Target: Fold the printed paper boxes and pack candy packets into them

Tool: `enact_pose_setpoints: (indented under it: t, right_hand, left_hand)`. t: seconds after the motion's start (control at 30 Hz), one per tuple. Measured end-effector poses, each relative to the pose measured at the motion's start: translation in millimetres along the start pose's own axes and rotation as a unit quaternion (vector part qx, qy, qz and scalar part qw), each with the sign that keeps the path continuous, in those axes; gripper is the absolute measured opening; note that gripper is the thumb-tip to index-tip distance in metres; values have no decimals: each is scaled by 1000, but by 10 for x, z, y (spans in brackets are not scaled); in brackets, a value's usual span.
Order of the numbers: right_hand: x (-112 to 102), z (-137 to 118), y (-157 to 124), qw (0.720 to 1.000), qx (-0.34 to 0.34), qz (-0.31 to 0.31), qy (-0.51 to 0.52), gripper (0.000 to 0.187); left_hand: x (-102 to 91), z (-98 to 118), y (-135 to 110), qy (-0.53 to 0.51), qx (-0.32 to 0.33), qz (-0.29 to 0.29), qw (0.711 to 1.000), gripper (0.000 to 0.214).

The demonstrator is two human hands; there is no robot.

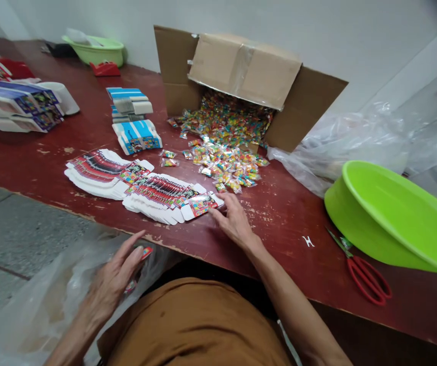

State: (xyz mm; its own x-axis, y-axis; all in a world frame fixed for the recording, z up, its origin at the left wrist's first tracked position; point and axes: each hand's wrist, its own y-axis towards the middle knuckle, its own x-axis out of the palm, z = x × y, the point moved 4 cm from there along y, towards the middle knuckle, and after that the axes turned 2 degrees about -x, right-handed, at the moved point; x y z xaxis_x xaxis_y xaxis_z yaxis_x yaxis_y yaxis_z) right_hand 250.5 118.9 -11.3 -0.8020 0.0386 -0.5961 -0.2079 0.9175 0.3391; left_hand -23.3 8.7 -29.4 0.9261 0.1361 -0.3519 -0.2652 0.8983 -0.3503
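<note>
A fanned row of flattened printed candy boxes lies along the near side of the dark red table. At its right end, my right hand has thumb and fingertips around the edges of the endmost small box. My left hand is off the table's near edge, over a clear plastic bag, its fingers apart. Just beyond the left thumb shows a small red printed piece; I see no grip on it. Behind the row, small candy packets spill out in a pile.
A cardboard carton lies open, full of packets. Blue boxes and purple boxes stand left. A green basin, red-handled scissors and a white scrap are right. A second green basin and red tape dispenser sit behind.
</note>
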Motion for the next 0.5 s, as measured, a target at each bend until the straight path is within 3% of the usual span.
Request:
enact_pose_setpoints:
  t: [0.1,0.17,0.23,0.4,0.5]
  right_hand:
    - [12,182,218,992,29,-31,-123,48]
    - [68,239,262,984,55,-62,-161,51]
    - [97,274,254,983,83,-57,-154,54]
    - [17,385,147,985,156,-16,77,31]
    - [-150,308,49,971,154,-37,181,24]
  left_hand:
    - [-324,-65,22,151,70,88,982,63]
    - [-313,2,4,158,115,101,975,59]
    - [-165,153,-14,128,177,103,970,48]
    - [268,665,7,110,355,121,920,35]
    - [328,922,54,92,382,126,911,37]
